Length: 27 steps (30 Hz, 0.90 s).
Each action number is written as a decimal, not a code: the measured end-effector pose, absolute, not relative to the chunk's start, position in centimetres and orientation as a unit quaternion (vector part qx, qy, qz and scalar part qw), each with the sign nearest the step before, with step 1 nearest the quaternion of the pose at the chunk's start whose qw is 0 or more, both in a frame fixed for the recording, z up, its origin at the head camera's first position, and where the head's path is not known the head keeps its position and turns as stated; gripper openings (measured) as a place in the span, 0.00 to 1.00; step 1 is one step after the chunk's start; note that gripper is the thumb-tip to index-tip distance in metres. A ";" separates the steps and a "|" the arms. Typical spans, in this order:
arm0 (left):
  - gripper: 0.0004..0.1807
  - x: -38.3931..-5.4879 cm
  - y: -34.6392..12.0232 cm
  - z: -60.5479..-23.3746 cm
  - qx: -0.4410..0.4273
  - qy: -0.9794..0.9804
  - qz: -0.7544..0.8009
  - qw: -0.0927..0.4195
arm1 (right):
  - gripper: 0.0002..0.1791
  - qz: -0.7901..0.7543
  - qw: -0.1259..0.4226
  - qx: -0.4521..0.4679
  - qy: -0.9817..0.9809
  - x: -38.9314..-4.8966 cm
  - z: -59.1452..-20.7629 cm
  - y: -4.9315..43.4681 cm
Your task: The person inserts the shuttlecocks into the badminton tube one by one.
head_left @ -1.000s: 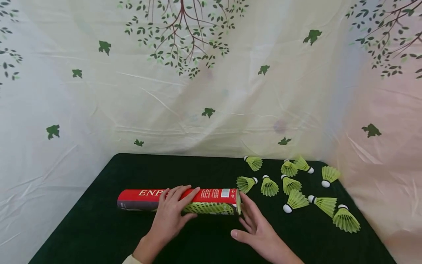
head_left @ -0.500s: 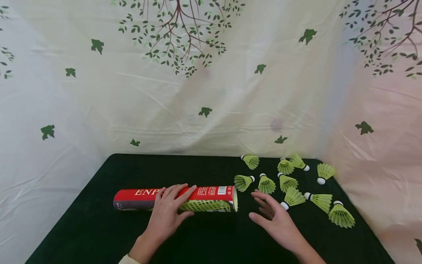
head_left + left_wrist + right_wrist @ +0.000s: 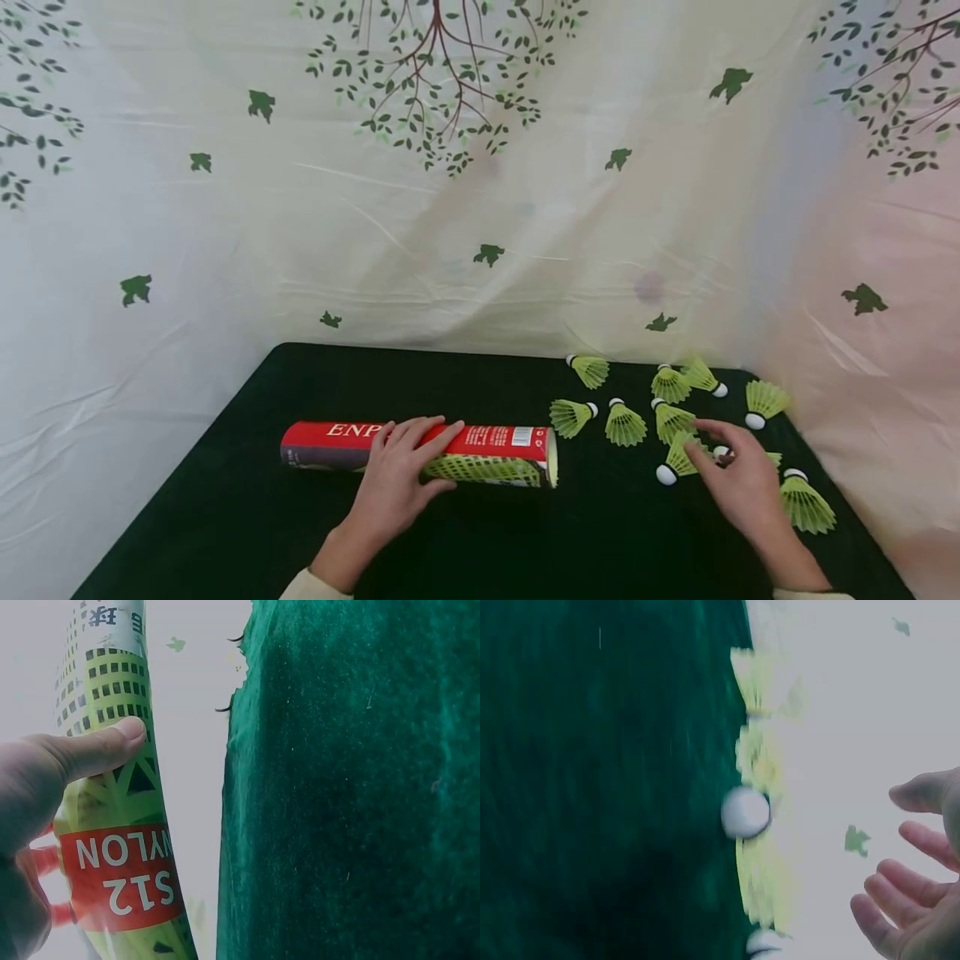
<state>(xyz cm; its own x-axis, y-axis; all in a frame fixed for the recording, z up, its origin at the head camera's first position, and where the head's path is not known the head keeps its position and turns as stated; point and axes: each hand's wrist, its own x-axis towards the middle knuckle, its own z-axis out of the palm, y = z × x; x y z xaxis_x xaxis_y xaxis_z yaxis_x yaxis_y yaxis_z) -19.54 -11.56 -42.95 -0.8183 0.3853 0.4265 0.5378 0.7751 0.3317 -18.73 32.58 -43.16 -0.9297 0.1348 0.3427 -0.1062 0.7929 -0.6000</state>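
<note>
A red, grey and yellow-green shuttlecock tube [image 3: 487, 442] lies on its side across the table. My left hand [image 3: 397, 487] grips it near the middle, fingers over the top and thumb along the near side. In the left wrist view that thumb and the curled fingers of my left hand [image 3: 37, 795] hold the tube [image 3: 120, 802]. Farther right, my right hand [image 3: 746, 487] hovers at a yellow shuttlecock [image 3: 681, 457] with a white base, partly covering another behind. In the right wrist view its fingers are spread with nothing between them; contact cannot be told.
Several more yellow shuttlecocks lie scattered on the right of the dark green tabletop [image 3: 225, 500], one of them [image 3: 806, 502] near its right edge. A pale printed cloth [image 3: 420, 275] hangs behind the table.
My right hand has left the tube's right end and moved right to the shuttlecocks. My left hand keeps its grip on the tube. The head view has shifted slightly.
</note>
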 end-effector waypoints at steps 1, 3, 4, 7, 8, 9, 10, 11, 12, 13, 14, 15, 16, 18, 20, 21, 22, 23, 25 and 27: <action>0.51 -19.6 -11.5 -43.0 -0.251 -0.926 -0.224 0.170 | 0.23 0.307 0.186 -0.016 -0.933 -18.9 -43.3 33.2; 0.51 -19.6 -11.4 -43.1 -0.253 -0.926 -0.222 0.172 | 0.26 0.286 0.167 -0.028 -0.943 -19.1 -43.7 34.3; 0.51 -19.6 -11.4 -43.1 -0.253 -0.926 -0.222 0.172 | 0.27 0.282 0.152 -0.030 -0.947 -19.2 -43.9 34.7; 0.51 -19.6 -11.5 -43.2 -0.254 -0.925 -0.224 0.175 | 0.27 0.278 0.108 -0.032 -0.954 -19.4 -44.5 35.5; 0.51 -19.6 -11.5 -43.3 -0.254 -0.925 -0.224 0.174 | 0.27 0.278 0.099 -0.032 -0.955 -19.4 -44.7 35.7; 0.51 -19.5 -11.5 -43.2 -0.255 -0.924 -0.227 0.173 | 0.26 0.279 0.092 -0.031 -0.955 -19.5 -44.8 35.8; 0.51 -19.5 -11.5 -43.2 -0.255 -0.924 -0.227 0.173 | 0.25 0.281 0.088 -0.031 -0.955 -19.5 -44.9 35.9; 0.51 -19.5 -11.5 -43.2 -0.254 -0.924 -0.228 0.171 | 0.24 0.283 0.087 -0.032 -0.955 -19.5 -45.0 35.9; 0.51 -19.5 -11.5 -43.2 -0.254 -0.925 -0.227 0.169 | 0.23 0.283 0.087 -0.032 -0.955 -19.5 -45.0 36.0; 0.51 -19.5 -11.6 -43.2 -0.253 -0.926 -0.227 0.166 | 0.22 0.283 0.089 -0.033 -0.955 -19.5 -45.1 36.0; 0.51 -19.5 -11.6 -43.2 -0.253 -0.926 -0.228 0.162 | 0.22 0.282 0.091 -0.035 -0.955 -19.6 -45.1 36.0; 0.51 -19.4 -11.6 -43.2 -0.253 -0.926 -0.229 0.160 | 0.21 0.284 0.091 -0.037 -0.954 -19.5 -45.1 36.0; 0.51 -19.4 -11.6 -43.2 -0.252 -0.927 -0.228 0.158 | 0.21 0.285 0.092 -0.038 -0.953 -19.5 -45.1 36.0; 0.52 -19.4 -11.7 -43.1 -0.252 -0.927 -0.229 0.156 | 0.19 0.287 0.092 -0.042 -0.953 -19.5 -45.1 36.1; 0.52 -19.4 -11.7 -43.1 -0.252 -0.927 -0.231 0.156 | 0.18 0.290 0.091 -0.043 -0.952 -19.5 -45.1 36.2; 0.52 -19.4 -11.7 -43.1 -0.252 -0.927 -0.230 0.156 | 0.17 0.293 0.087 -0.044 -0.951 -19.5 -45.0 36.3; 0.52 -19.4 -11.7 -43.1 -0.252 -0.927 -0.230 0.156 | 0.17 0.296 0.084 -0.045 -0.951 -19.5 -45.0 36.4; 0.52 -19.4 -11.7 -43.1 -0.251 -0.927 -0.230 0.156 | 0.16 0.296 0.080 -0.047 -0.951 -19.5 -45.0 36.4; 0.52 -19.4 -11.7 -43.1 -0.250 -0.928 -0.230 0.155 | 0.15 0.303 0.065 -0.050 -0.949 -19.5 -44.8 36.6; 0.52 -19.4 -11.6 -43.1 -0.249 -0.928 -0.230 0.155 | 0.14 0.312 0.046 -0.053 -0.947 -19.4 -44.8 36.8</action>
